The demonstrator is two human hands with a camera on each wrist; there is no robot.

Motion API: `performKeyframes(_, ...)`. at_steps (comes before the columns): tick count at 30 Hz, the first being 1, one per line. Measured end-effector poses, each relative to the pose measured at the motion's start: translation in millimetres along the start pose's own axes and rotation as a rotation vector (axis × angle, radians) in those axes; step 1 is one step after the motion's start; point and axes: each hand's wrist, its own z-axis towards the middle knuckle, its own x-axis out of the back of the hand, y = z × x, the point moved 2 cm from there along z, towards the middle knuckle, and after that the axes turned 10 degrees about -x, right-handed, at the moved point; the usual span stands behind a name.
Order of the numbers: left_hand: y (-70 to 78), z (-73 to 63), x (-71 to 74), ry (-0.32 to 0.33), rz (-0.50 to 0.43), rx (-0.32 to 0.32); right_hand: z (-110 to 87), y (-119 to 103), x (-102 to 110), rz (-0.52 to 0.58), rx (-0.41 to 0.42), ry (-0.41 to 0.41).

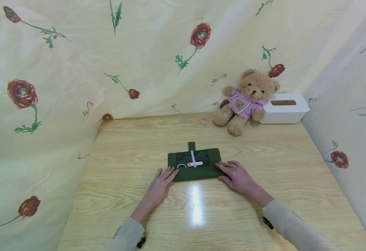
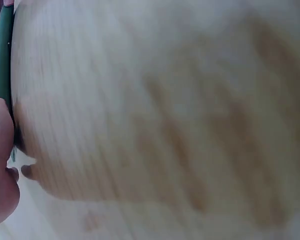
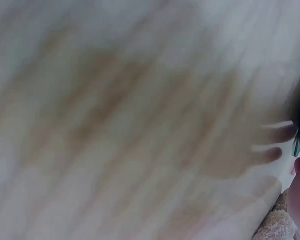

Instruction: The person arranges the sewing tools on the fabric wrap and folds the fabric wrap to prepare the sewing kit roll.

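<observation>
A dark green fabric pouch (image 1: pixel 195 173) lies unfolded on the table, its near part folded up as a plain band. A narrow snap tab (image 1: pixel 191 146) sticks out from its far edge. Inside, a pale strap (image 1: pixel 193 158) crosses a small pinkish bar-shaped item (image 1: pixel 198 163), and a light ring (image 1: pixel 181 166) shows partly above the band. My left hand (image 1: pixel 161 184) rests extended fingers on the near left corner. At the right end, my right hand (image 1: pixel 237 177) lays its fingers on the pouch, thumb by the near edge. Both wrist views catch only the hands' edges.
A teddy bear (image 1: pixel 244 103) in a purple hoodie sits at the back right, leaning by a white tissue box (image 1: pixel 284 109). A pink ring (image 1: pixel 203 120) lies near the back edge of the wooden table (image 1: pixel 132 146). Flowered cloth (image 1: pixel 158 69) hangs behind and on both sides.
</observation>
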Motion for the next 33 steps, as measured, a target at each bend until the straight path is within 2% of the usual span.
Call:
performKeyframes(6,-4.7,10.2,9.5,0.052,-0.104,0.073,6.9,2,3,0.085,-0.077,0.022)
performKeyframes(11,-11.7,25.3,23.9,0.023,-0.182,0.118,19.7,4,7,0.23,-0.18,0.006)
performKeyframes(14,-17.5,36.2,32.3,-0.014,-0.243,0.189,29.2,5,9,0.34,-0.293,-0.06)
performKeyframes(17,-22.9,47.3,37.8,-0.042,-0.309,0.294,38.0,7,11,0.414,-0.443,-0.136)
performKeyframes(19,-26.1,54.2,38.5,-0.056,-0.339,0.36,43.6,8,11,0.439,-0.543,-0.176)
performKeyframes(22,-28.4,64.3,36.7,-0.077,-0.347,0.439,51.8,10,10,0.423,-0.647,-0.178)
performKeyframes(23,-28.5,66.9,35.5,-0.085,-0.321,0.458,54.2,11,9,0.407,-0.672,-0.168)
performKeyframes(24,-28.1,69.4,34.2,-0.106,-0.256,0.462,56.6,11,8,0.395,-0.689,-0.156)
performKeyframes(28,-18.8,76.3,26.2,-0.18,0.153,0.429,63.5,9,5,0.287,-0.714,-0.115)
performKeyframes(30,-8.1,79.6,22.0,-0.2,0.338,0.379,65.9,8,4,0.236,-0.713,-0.116)
performKeyframes(32,5.7,82.9,16.4,-0.208,0.397,0.3,67.7,6,3,0.174,-0.723,-0.122)
performKeyframes(33,13.8,84.6,14.0,-0.211,0.394,0.258,68.7,5,3,0.148,-0.728,-0.126)
